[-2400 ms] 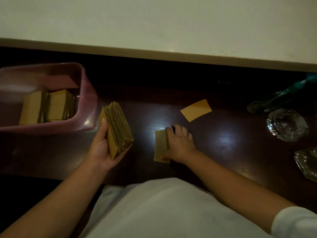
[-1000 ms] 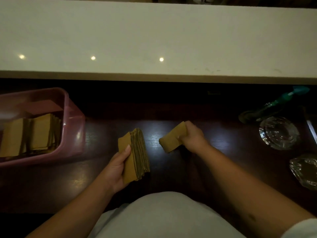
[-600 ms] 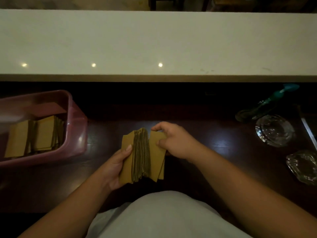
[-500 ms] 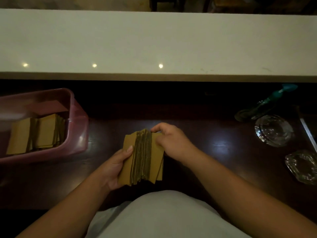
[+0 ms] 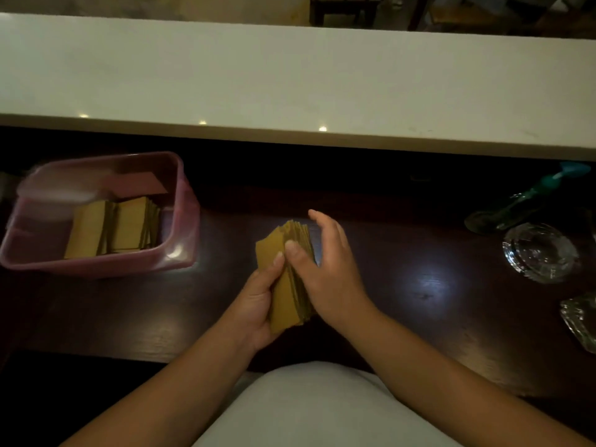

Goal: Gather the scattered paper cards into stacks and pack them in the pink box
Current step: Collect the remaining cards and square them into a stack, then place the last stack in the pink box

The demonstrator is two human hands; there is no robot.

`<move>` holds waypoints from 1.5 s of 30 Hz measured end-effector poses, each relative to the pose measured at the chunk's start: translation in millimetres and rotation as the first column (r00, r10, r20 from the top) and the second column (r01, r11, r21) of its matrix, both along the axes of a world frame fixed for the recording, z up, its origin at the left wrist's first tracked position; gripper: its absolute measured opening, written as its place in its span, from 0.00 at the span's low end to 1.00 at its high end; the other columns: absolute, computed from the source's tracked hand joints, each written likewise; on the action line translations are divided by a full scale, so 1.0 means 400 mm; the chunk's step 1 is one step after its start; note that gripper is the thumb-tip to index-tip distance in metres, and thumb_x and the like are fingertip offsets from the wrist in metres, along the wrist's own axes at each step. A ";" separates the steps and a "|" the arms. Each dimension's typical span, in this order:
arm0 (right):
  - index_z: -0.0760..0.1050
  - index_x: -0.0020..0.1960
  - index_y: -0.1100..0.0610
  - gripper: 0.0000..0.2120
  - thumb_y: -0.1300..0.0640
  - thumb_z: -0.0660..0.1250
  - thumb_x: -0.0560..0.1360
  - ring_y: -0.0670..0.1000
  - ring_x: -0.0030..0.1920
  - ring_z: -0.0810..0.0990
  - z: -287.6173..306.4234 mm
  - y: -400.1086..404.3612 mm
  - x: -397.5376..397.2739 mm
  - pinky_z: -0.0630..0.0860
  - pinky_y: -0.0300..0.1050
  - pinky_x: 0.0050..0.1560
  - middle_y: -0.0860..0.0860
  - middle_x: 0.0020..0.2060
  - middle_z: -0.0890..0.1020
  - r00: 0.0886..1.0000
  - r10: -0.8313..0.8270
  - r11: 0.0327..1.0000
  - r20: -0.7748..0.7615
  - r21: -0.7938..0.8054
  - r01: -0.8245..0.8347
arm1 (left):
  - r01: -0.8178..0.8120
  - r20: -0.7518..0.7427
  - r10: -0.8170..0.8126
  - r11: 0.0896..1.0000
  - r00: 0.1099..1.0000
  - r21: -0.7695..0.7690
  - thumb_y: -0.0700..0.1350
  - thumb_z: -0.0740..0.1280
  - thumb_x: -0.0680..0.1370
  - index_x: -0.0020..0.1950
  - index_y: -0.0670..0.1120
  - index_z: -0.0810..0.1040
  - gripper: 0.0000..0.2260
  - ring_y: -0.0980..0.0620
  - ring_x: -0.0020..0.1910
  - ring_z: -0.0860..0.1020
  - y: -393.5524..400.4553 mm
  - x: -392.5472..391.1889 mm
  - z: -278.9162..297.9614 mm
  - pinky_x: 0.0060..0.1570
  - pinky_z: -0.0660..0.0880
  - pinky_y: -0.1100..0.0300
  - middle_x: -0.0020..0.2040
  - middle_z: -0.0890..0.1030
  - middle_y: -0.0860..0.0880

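A thick stack of tan paper cards stands on edge over the dark table, in the middle of the view. My left hand grips it from the left, thumb on top. My right hand presses against its right side, thumb on the top edge and fingers spread over the far end. The pink box sits at the left, with two upright stacks of tan cards inside it. No loose card shows on the table.
A raised pale counter ledge runs across the back. At the right stand a glass ashtray, a second glass piece and a teal-handled object. My white-clothed lap is at the bottom.
My right hand picked up the loose cards from the table, brought them left and set them against the stack in my left hand. Both hands now close around the one stack.
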State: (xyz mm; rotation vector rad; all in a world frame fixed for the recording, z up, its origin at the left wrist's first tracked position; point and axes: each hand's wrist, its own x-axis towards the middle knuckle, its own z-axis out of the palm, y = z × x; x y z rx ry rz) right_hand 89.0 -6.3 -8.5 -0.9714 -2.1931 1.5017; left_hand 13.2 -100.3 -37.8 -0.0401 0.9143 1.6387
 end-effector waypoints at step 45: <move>0.73 0.62 0.55 0.26 0.57 0.78 0.67 0.56 0.52 0.82 -0.007 -0.302 -0.717 0.82 0.53 0.51 0.54 0.54 0.81 0.957 -0.074 0.937 0.282 -0.309 0.164 | -0.428 -0.928 -0.333 0.823 0.168 -0.373 0.55 0.65 0.76 0.72 0.47 0.65 0.26 0.53 0.66 0.69 -0.556 -0.720 0.098 0.57 0.70 0.56 0.68 0.70 0.50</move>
